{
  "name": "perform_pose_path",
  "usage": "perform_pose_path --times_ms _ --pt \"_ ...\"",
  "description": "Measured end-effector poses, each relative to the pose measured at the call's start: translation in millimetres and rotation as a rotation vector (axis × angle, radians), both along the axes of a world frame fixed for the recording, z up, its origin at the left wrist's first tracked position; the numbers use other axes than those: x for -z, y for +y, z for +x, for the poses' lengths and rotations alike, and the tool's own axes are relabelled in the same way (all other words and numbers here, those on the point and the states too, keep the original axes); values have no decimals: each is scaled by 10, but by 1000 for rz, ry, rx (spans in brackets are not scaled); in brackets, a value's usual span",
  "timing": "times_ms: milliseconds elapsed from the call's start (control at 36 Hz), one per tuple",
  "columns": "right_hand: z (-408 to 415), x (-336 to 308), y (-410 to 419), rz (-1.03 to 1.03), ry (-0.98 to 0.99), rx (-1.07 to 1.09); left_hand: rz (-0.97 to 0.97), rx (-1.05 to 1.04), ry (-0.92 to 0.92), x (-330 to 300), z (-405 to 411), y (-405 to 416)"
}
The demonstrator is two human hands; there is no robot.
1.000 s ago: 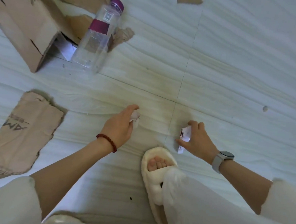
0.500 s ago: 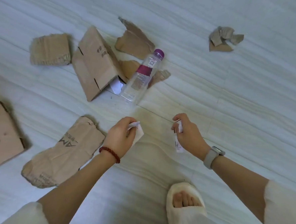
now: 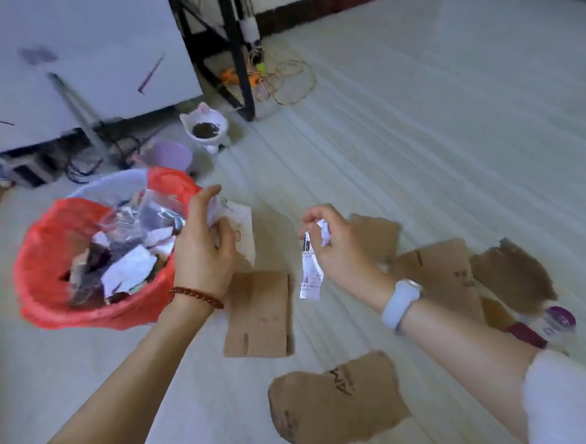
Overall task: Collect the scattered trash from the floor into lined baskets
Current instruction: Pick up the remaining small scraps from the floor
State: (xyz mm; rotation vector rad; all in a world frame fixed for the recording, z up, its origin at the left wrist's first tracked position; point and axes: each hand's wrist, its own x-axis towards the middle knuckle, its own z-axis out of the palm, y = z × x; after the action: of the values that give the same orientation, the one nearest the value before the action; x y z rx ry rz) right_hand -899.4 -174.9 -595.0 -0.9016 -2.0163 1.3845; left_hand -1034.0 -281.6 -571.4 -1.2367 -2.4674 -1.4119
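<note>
Head view. Left hand [image 3: 202, 247]: grip clenched on a crumpled white scrap [image 3: 214, 209], held at the right rim of the basket [image 3: 91, 189]; bead bracelet [image 3: 196, 295] on wrist. Right hand [image 3: 339, 250]: grip clenched on a crumpled receipt [image 3: 310, 274], strip hanging down, held above the floor [image 3: 426, 144], apart from the basket; pale watch [image 3: 401, 304] on wrist. Basket: pale, lined with a red bag [image 3: 42, 251], loaded with paper and plastic trash [image 3: 125, 246]. Cardboard [image 3: 260, 316]: flat piece on floor between the hands; torn pieces [image 3: 335, 399] nearer and to the right. Bottle [image 3: 553, 323]: purple cap, lying at right edge beside the cardboard. Cat-shaped bowl [image 3: 204, 127]: on floor beyond basket, by a black stand [image 3: 239, 64]. Frame blurred.
</note>
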Motion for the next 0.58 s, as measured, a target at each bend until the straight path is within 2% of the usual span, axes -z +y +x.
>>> perform_pose_path --times_ms 167,222,306,361,417,528,583 --pt "-1429 -384 -388 16 217 3 -11 -292 11 -273 -1052 -511" --pt "-1790 -395 -520 26 194 -72 -102 -298 -28 -211 -1342 -637" --pt "-2126 -312 -623 100 9 -274 -220 -314 -80 -58 -1658 -793" --pt "-2179 -261 -621 145 -103 -354 -211 -341 -95 -15 -1707 -870" --pt "-2121 -228 -595 129 -54 -356 -170 -371 -84 -4 -1637 -892" --pt "-1742 -195 -479 50 83 -212 -75 -332 11 38 -1238 -739" --pt "-1410 -134 -362 82 93 -124 -52 -269 78 101 -979 -583"
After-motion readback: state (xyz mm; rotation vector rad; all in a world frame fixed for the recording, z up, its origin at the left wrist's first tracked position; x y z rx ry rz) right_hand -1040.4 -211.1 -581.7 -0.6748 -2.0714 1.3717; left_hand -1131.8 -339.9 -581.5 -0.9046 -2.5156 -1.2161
